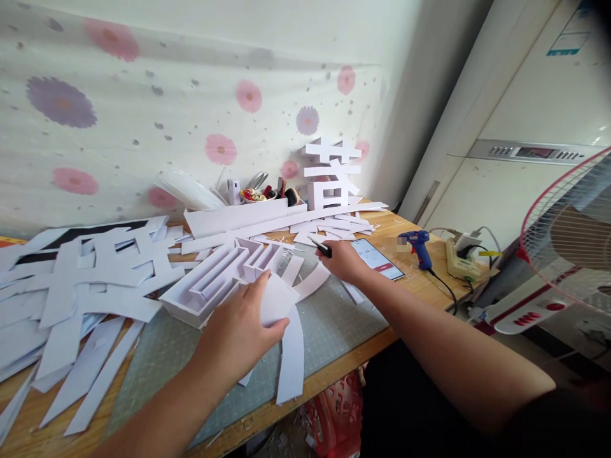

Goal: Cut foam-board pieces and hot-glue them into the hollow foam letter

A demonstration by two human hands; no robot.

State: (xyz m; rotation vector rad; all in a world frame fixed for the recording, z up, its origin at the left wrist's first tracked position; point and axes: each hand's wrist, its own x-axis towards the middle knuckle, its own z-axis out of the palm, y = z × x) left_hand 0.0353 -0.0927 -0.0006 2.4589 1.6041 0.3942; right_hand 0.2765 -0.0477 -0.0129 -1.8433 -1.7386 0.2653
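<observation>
My left hand (245, 321) grips a white foam board piece (279, 298), with thumb and index finger at its edges; the other fingers are mostly hidden. Just beyond it lies an open white foam board form (195, 299) with upright walls and narrow channels. In my right hand (344, 259) is a craft knife (323, 248) with a black handle, its thin tip pointing left. Under and between the hands are curved white strips (291, 366) on a green-grey cutting mat (334, 324).
Cut white sheets (95, 280) pile up at left. A phone (379, 259), a blue glue gun (420, 248) and a power strip (461, 257) lie at right. A finished-looking white character (329, 172) stands at the back, near a tool box (238, 216). A fan (568, 254) is far right.
</observation>
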